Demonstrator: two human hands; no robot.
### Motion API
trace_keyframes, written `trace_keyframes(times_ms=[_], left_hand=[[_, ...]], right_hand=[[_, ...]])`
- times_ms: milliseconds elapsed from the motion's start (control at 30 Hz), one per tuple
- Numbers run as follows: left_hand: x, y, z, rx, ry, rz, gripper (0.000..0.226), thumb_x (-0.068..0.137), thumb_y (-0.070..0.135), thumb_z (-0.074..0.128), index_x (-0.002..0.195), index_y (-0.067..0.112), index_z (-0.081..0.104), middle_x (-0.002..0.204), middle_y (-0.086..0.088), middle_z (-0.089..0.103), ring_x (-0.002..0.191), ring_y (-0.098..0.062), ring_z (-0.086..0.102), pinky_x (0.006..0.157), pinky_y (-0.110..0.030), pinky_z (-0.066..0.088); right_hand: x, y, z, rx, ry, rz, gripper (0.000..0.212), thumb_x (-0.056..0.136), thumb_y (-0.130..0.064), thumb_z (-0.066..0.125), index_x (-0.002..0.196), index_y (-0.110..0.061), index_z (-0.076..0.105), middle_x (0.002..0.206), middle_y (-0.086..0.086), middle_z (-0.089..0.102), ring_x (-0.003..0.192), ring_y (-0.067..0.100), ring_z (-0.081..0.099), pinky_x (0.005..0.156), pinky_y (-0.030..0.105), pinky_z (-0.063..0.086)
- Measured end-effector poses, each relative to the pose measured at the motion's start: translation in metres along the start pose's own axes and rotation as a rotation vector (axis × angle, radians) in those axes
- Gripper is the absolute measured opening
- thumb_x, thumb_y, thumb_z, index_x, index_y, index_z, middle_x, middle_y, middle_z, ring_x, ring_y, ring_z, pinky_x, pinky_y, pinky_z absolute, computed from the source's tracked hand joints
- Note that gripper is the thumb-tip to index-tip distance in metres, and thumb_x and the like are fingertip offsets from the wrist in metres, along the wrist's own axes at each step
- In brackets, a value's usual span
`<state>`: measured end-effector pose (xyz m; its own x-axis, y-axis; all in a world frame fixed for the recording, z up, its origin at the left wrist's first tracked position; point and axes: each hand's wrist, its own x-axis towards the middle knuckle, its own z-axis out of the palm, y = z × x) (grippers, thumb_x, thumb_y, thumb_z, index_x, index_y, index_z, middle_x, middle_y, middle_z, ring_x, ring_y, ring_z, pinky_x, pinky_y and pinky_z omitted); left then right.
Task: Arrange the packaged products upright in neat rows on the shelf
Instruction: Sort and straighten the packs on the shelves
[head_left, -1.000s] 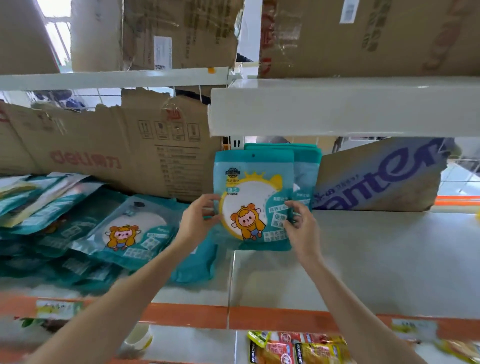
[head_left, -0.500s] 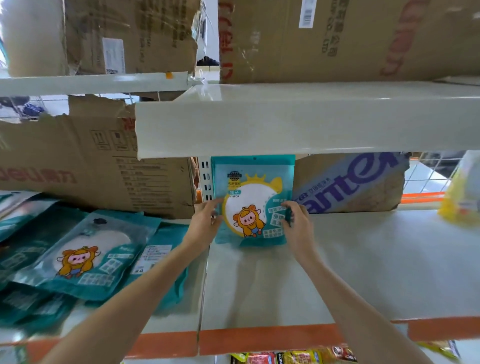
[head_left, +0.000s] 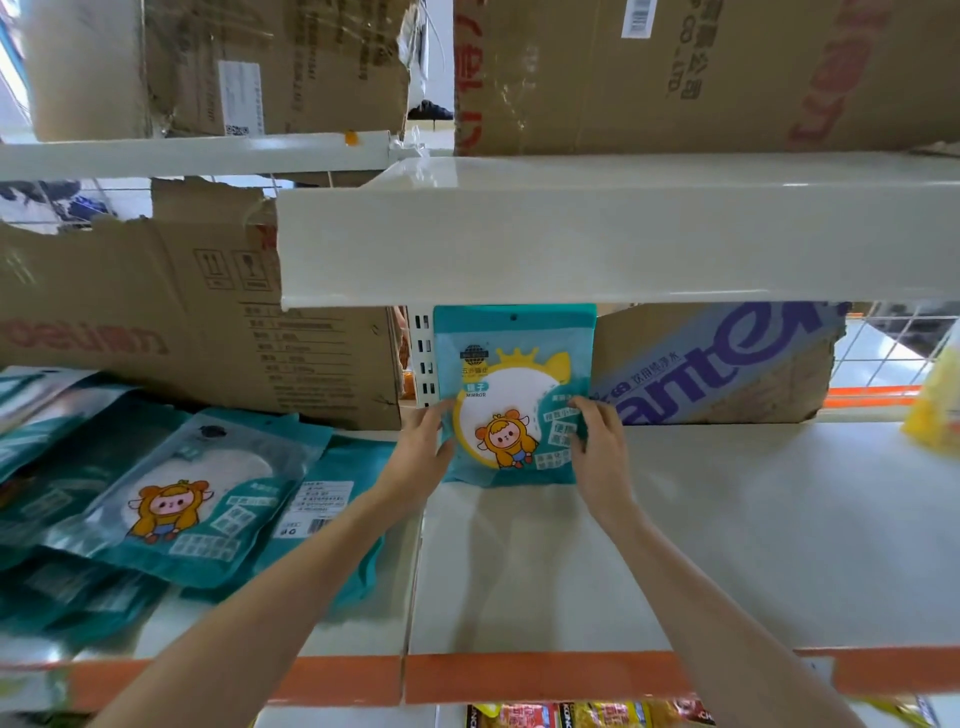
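Observation:
A teal mirror packet (head_left: 514, 364) with a cartoon figure stands upright at the back of the grey shelf (head_left: 727, 545), against the slotted upright. My left hand (head_left: 423, 449) holds its left edge and my right hand (head_left: 597, 447) grips its right edge, fingers over the front. I cannot tell whether more packets stand behind it. To the left, a loose pile of the same teal packets (head_left: 197, 499) lies flat and overlapping on the neighbouring shelf section.
Flattened cardboard boxes line the shelf back: a brown one (head_left: 197, 322) on the left, a blue-printed one (head_left: 717, 364) on the right. A white shelf board (head_left: 597, 244) hangs low overhead. A yellow packet (head_left: 935, 405) sits far right. Snack packs (head_left: 582, 716) lie on the shelf below.
Both hands have pushed the teal packet farther back and stood it upright against the shelf's rear. The view has shifted right, so the flat pile sits farther left.

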<state>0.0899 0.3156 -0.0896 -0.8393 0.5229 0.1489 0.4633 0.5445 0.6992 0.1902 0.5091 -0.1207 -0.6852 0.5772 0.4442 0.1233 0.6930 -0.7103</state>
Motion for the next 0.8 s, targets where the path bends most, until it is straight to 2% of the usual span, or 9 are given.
trace_keyframes(times_ms=[133,233,300,433,633,800], left_hand=[[-0.002,-0.002,0.000,0.018,-0.024,0.003,0.052,0.095,0.013,0.048,0.143,0.024,0.031,0.147,-0.005,0.031,0.131,-0.022,0.037,0.104,-0.040,0.040],[-0.004,-0.001,0.000,0.046,-0.028,0.008,0.054,0.096,0.013,0.047,0.145,0.024,0.028,0.147,-0.005,0.030,0.133,-0.023,0.035,0.105,-0.039,0.039],[-0.005,0.001,0.001,0.059,-0.042,0.001,0.058,0.095,0.011,0.048,0.146,0.024,0.024,0.148,-0.006,0.029,0.133,-0.023,0.034,0.106,-0.037,0.038],[-0.011,0.004,0.003,0.075,-0.100,0.004,0.067,0.094,0.010,0.049,0.149,0.023,0.012,0.151,-0.007,0.020,0.138,-0.023,0.024,0.109,-0.035,0.028],[-0.015,0.010,0.006,0.054,-0.131,0.005,0.076,0.093,0.008,0.051,0.149,0.024,0.003,0.152,-0.009,0.013,0.139,-0.025,0.022,0.109,-0.035,0.027],[-0.019,0.008,0.003,0.052,-0.139,0.009,0.078,0.092,0.008,0.053,0.150,0.022,0.003,0.152,-0.010,0.013,0.138,-0.026,0.024,0.109,-0.037,0.027]], right_hand=[[-0.007,0.002,-0.001,-0.020,-0.036,0.019,0.043,0.089,0.003,0.052,0.131,-0.006,0.047,0.129,0.013,0.043,0.114,0.019,0.045,0.084,0.016,0.041],[-0.010,0.002,-0.001,-0.023,-0.028,0.013,0.045,0.089,0.007,0.050,0.132,-0.004,0.046,0.128,0.014,0.045,0.113,0.019,0.046,0.084,0.015,0.039],[-0.011,0.003,0.000,-0.013,-0.024,0.006,0.047,0.087,0.010,0.050,0.132,-0.003,0.047,0.127,0.016,0.044,0.114,0.021,0.046,0.087,0.018,0.042],[-0.015,0.004,0.002,-0.003,-0.033,0.009,0.051,0.086,0.012,0.050,0.134,-0.005,0.045,0.130,0.016,0.039,0.119,0.024,0.045,0.095,0.036,0.049],[-0.022,0.002,0.005,-0.038,-0.080,0.069,0.060,0.086,0.007,0.054,0.140,-0.013,0.038,0.136,0.012,0.034,0.122,0.023,0.044,0.092,0.040,0.052],[-0.027,-0.002,0.003,-0.055,-0.059,0.082,0.062,0.086,0.007,0.054,0.141,-0.015,0.038,0.135,0.011,0.033,0.121,0.022,0.043,0.092,0.035,0.051]])
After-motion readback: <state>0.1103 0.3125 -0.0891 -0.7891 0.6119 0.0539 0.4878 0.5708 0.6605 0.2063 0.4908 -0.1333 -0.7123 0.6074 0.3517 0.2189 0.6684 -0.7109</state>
